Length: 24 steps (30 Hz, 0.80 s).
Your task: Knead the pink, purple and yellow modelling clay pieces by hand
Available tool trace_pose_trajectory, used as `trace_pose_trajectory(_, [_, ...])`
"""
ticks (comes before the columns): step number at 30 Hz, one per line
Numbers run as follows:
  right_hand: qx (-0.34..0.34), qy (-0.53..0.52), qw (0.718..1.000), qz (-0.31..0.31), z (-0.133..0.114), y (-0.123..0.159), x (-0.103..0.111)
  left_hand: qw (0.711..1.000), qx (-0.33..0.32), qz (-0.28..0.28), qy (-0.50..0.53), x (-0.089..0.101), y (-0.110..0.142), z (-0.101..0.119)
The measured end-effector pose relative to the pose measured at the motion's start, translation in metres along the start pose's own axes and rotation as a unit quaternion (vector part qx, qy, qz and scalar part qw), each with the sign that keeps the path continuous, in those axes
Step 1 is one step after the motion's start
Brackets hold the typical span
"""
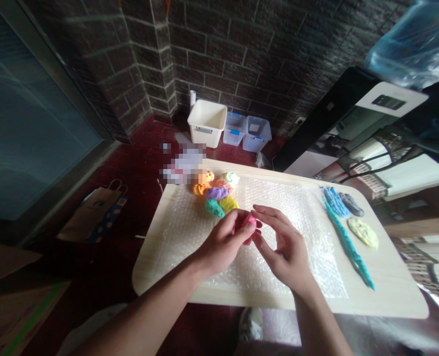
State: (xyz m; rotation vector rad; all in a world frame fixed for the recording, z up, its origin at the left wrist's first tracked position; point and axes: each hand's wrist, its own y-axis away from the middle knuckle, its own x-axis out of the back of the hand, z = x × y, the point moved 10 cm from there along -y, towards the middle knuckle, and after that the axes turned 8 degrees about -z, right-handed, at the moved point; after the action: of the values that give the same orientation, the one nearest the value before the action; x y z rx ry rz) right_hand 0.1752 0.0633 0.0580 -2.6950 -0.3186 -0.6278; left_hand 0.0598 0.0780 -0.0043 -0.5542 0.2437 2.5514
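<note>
Pinkish-red modelling clay (249, 225) is in my left hand (226, 237), pressed between thumb and fingers above the bubble wrap (278, 198). My right hand (284, 244) comes in from the other side with its fingers apart. Its thumb and index tips are at the clay's right edge; whether they touch it is hard to make out. Just beyond my left hand lie several soft clay lumps, among them purple (217, 193), teal (214, 208), yellow (228, 203) and orange (200, 188).
On the table's (390, 291) right side lie a long teal clay roll (347, 242), blue clay (335, 201), grey clay (352, 204) and a pale yellow piece (363, 232). Beyond the table stand a cream bin (207, 123) and clear boxes (256, 133). A paper bag (91, 212) is on the floor.
</note>
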Motion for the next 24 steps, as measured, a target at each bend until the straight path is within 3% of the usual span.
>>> trace_pose_trajectory(4, [-0.019,-0.077,0.996,0.050,0.008,0.002,0.010,0.983,-0.066,-0.009,-0.172,-0.005,0.005,0.012])
trace_pose_trajectory(7, [-0.040,-0.100,0.993,0.057,0.012,0.003,0.014,0.967,-0.088,-0.003,-0.238,-0.006,0.007,0.016])
trace_pose_trajectory(24, [0.054,0.101,0.993,-0.003,-0.022,0.001,0.000,0.943,-0.126,-0.002,-0.307,-0.011,0.007,0.021])
